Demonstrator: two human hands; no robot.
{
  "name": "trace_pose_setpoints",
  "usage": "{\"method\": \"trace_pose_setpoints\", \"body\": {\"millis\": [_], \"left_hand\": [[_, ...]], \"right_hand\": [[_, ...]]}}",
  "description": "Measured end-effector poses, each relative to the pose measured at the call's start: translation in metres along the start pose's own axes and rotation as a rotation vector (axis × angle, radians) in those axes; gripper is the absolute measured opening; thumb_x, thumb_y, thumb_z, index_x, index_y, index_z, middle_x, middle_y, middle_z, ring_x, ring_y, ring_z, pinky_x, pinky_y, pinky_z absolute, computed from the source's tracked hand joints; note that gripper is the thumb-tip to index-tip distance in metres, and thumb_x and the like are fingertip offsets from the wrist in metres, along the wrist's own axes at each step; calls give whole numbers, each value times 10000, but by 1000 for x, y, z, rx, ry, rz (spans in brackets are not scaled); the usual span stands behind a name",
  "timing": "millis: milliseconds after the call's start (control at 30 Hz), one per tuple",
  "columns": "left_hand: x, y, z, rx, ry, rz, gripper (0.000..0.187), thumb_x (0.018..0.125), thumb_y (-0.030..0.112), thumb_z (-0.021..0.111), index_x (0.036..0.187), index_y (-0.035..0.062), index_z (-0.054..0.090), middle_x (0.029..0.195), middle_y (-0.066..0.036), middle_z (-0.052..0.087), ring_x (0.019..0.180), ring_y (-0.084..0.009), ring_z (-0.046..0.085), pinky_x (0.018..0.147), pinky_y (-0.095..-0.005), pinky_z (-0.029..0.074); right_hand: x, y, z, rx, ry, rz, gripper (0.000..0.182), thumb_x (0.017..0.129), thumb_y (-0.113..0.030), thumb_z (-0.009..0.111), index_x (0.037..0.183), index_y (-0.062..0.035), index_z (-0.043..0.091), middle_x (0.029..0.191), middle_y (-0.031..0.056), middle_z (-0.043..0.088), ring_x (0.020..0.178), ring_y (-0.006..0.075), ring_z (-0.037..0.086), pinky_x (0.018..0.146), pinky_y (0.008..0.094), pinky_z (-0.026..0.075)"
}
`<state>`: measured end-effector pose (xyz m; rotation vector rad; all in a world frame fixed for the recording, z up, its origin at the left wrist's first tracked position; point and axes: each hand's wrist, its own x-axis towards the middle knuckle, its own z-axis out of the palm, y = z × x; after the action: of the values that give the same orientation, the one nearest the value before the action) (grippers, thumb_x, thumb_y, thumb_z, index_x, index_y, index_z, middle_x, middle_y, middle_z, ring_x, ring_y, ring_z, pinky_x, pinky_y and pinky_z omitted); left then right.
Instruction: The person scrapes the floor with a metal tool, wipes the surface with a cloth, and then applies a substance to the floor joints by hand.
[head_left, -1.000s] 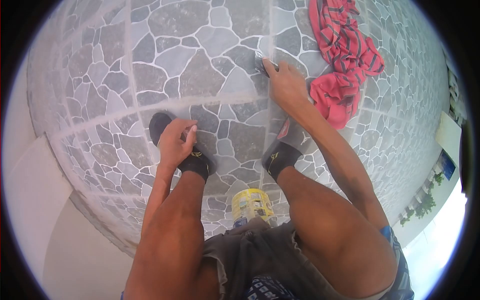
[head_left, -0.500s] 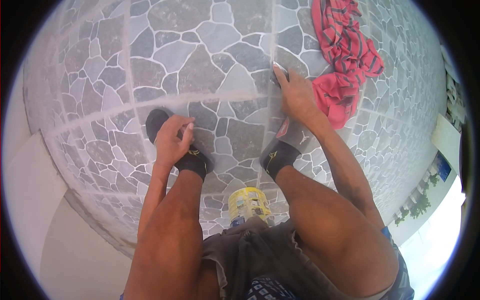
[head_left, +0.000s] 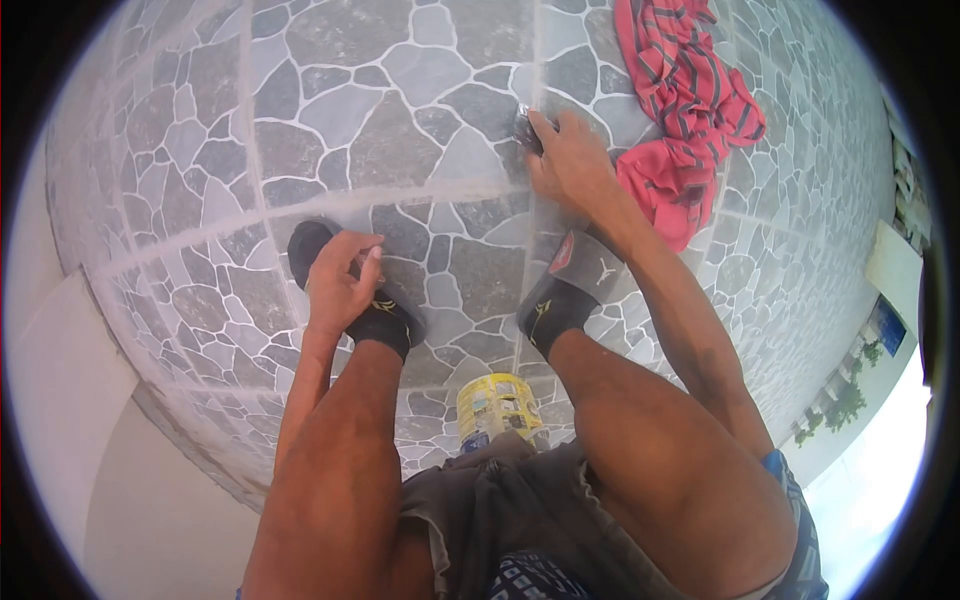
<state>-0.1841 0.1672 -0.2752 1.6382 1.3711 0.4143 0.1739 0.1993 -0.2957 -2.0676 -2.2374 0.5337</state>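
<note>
My right hand [head_left: 572, 162] is closed on a small shiny flat piece [head_left: 526, 132], its edge down at the tiled floor [head_left: 395, 150] beside a grout line. The fingers cover most of the piece, so its exact kind does not show. My left hand [head_left: 343, 280] hangs over my left foot in its black sock [head_left: 378, 325], fingers loosely bent and thumb apart, with nothing visible in it. Just right of my right hand lies a crumpled red cloth with dark stripes [head_left: 690, 115]. Below that hand is my right foot in a grey slide sandal [head_left: 590, 268].
Behind my feet, between my legs, stands a yellow bucket [head_left: 497, 400]. A pale wall [head_left: 150, 450] borders the floor at the lower left. Green plants [head_left: 845, 405] grow along the far right edge.
My right hand has shifted slightly left and up over the tiles, and the shiny piece in it shows more. My left hand has barely moved.
</note>
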Motion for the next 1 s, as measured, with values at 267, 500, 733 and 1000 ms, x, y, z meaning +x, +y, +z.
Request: {"method": "trace_pose_setpoints", "body": {"millis": [267, 500, 733, 1000], "left_hand": [[0, 3, -1, 15, -11, -4, 121, 902, 106, 660, 992, 54, 722, 844, -82, 662, 736, -237, 643, 730, -347, 507], [-1, 2, 0, 18, -23, -18, 119, 904, 109, 658, 989, 50, 717, 849, -84, 664, 739, -237, 643, 731, -343, 507], [0, 1, 0, -36, -36, -33, 126, 905, 103, 658, 1002, 43, 713, 862, -88, 670, 712, -231, 652, 725, -335, 511], [0, 2, 1, -52, -42, -37, 124, 904, 79, 658, 1006, 32, 711, 862, -97, 667, 711, -215, 656, 708, -324, 511]], "right_hand": [[3, 9, 1, -34, 56, -59, 514, 899, -381, 665, 1305, -68, 629, 992, 198, 576, 928, 388, 608, 794, 514, 507], [9, 6, -4, 77, 54, -25, 505, 920, -449, 647, 1252, -69, 665, 999, 188, 581, 937, 377, 613, 783, 499, 512], [10, 4, -1, 7, 93, -30, 488, 915, -421, 664, 1263, -80, 653, 1013, 181, 587, 956, 368, 620, 761, 467, 530], [15, 6, -2, 36, 38, 3, 484, 873, -397, 644, 1222, -62, 653, 1025, 220, 619, 992, 390, 635, 824, 486, 533]]}}
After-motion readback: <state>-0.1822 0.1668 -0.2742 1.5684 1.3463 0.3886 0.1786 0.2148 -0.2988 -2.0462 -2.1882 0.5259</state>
